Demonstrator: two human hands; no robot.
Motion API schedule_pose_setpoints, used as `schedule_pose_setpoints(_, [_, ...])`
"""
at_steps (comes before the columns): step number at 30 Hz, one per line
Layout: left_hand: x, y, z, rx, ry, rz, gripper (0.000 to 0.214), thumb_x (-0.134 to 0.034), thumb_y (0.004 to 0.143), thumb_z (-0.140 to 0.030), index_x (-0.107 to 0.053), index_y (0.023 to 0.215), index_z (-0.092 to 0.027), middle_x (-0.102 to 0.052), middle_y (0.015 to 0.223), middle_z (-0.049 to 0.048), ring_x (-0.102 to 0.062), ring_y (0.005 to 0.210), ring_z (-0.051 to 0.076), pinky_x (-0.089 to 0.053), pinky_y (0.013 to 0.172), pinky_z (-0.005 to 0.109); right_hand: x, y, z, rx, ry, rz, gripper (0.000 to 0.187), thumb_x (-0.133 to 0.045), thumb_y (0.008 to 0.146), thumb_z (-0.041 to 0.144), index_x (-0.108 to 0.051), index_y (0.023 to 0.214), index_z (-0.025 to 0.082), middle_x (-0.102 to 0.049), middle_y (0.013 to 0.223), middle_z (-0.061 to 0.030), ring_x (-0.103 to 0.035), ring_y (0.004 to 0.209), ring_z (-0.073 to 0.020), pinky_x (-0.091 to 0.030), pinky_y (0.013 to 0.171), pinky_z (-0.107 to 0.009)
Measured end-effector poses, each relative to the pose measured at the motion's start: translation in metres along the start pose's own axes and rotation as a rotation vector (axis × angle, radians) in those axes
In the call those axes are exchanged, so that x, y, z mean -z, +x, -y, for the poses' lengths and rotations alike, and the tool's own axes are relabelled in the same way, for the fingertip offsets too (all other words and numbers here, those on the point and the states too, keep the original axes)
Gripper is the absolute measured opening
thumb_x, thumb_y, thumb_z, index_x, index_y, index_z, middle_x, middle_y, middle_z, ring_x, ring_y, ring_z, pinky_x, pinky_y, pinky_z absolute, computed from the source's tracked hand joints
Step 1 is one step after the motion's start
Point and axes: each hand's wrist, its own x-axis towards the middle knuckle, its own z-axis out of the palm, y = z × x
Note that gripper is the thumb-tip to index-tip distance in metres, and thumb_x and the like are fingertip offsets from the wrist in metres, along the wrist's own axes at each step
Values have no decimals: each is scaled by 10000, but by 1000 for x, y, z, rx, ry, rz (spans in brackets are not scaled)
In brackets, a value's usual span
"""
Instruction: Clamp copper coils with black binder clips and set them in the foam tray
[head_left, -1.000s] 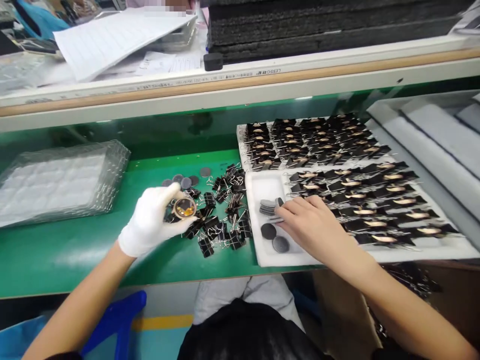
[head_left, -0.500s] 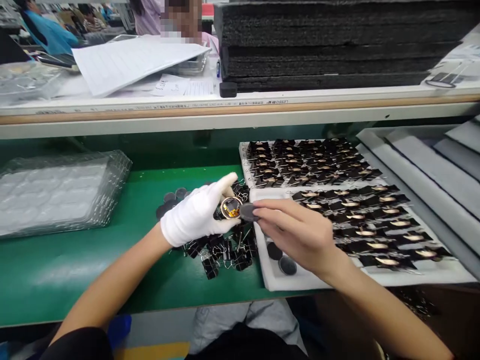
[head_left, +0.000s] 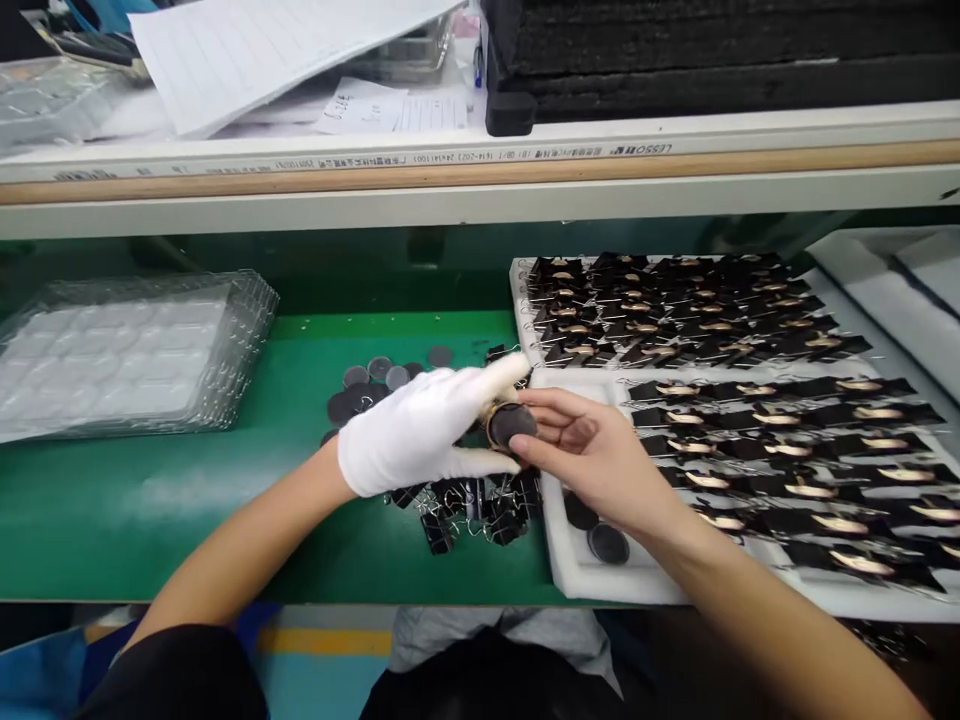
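My left hand (head_left: pixel 420 428), in a white glove, grips a round gold-rimmed part (head_left: pixel 491 418) between thumb and fingers. With my bare right hand (head_left: pixel 604 455) I hold a dark round disc (head_left: pixel 513 428) against its face. The disc covers most of the part, so the inside is hidden. Below the hands lie loose black binder clips (head_left: pixel 480 508) in a pile. More dark discs (head_left: pixel 351 402) are scattered behind and beside my left wrist. Two dark discs rest in the near corner of a white foam tray (head_left: pixel 559 560), one of them a grey-rimmed disc (head_left: pixel 608 543).
Rows of gold-rimmed parts clamped in binder clips (head_left: pixel 784 450) fill much of the near tray and a second tray behind it. Stacked clear plastic trays (head_left: pixel 142 355) stand at left. A shelf edge (head_left: pixel 322 200) crosses the back, carrying papers (head_left: pixel 277 60) and black foam (head_left: pixel 720 60).
The right hand has brought the dark disc onto the face of the gold-rimmed part, covering the orange-and-dark inside that showed before. The head view has tilted down and come closer.
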Motion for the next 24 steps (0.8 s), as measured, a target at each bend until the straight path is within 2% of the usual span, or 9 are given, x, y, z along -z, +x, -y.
schedule_pose_setpoints(2, [13, 0, 5, 64, 129, -23, 646, -660, 960, -468, -433, 1505, -204, -718, 1207, 107, -719, 958, 194, -554, 877, 338, 6, 2, 1, -84, 149, -59, 316, -890, 788, 270, -747, 1068, 231, -797, 977, -32, -759, 873, -144, -614, 730, -208])
schedule_pose_setpoints(5, [32, 0, 16, 257, 353, 5, 306, -520, 1037, -415, -693, 1175, -204, -753, 1000, 47, -700, 849, 177, -501, 818, 325, 15, 3, 1, -147, 318, -165, 311, -941, 726, 293, -771, 979, 237, -787, 922, -14, -752, 824, -130, -574, 662, -174])
schedule_pose_setpoints(7, [36, -1, 20, 335, 446, 177, 336, -457, 1059, -400, -740, 1036, -219, -736, 893, 25, -677, 790, 176, -458, 775, 327, 18, 4, 1, -194, 385, -208, 344, -966, 689, 313, -778, 969, 251, -784, 911, -10, -749, 798, -130, -558, 631, -174])
schedule_pose_setpoints(11, [23, -2, 19, 324, 605, 506, 401, -516, 1014, -516, -757, 959, -199, -699, 958, 78, -641, 845, 235, -406, 782, 382, 19, 5, 0, -261, 425, -227, 382, -996, 633, 340, -784, 939, 254, -774, 873, -12, -729, 737, -128, -536, 597, -188])
schedule_pose_setpoints(13, [11, -3, 17, 349, 709, 578, 474, -525, 991, -568, -745, 890, -161, -672, 991, 127, -619, 903, 288, -390, 789, 418, 18, 5, 0, -258, 424, -215, 382, -991, 642, 330, -780, 950, 249, -770, 895, -12, -728, 776, -129, -538, 635, -192])
schedule_pose_setpoints(16, [1, -5, 17, 373, 759, 636, 467, -501, 1011, -514, -722, 835, -142, -654, 1022, 147, -594, 940, 306, -373, 794, 434, 17, 4, 0, -238, 426, -201, 355, -972, 675, 307, -760, 951, 240, -762, 947, -5, -728, 868, -130, -535, 706, -187])
schedule_pose_setpoints(20, [7, -7, 21, 315, 777, 613, 485, -424, 1045, -479, -689, 835, -131, -646, 914, 126, -582, 843, 263, -354, 745, 402, 18, 3, 1, -274, 432, -140, 323, -936, 733, 328, -736, 966, 225, -756, 935, -9, -720, 871, -123, -530, 742, -195])
schedule_pose_setpoints(22, [16, -5, 18, 351, 743, 507, 490, -424, 1045, -492, -656, 798, -138, -637, 871, 106, -570, 804, 237, -345, 721, 381, 18, 3, 1, -276, 407, -107, 318, -914, 763, 356, -727, 981, 220, -759, 931, -17, -723, 867, -128, -528, 741, -202])
schedule_pose_setpoints(24, [22, -2, 11, 416, 620, 329, 437, -478, 1033, -455, -607, 740, -157, -649, 906, 83, -572, 837, 214, -360, 746, 368, 17, 2, 1, -243, 352, -71, 326, -900, 777, 377, -724, 999, 216, -766, 959, -28, -731, 877, -145, -534, 750, -224])
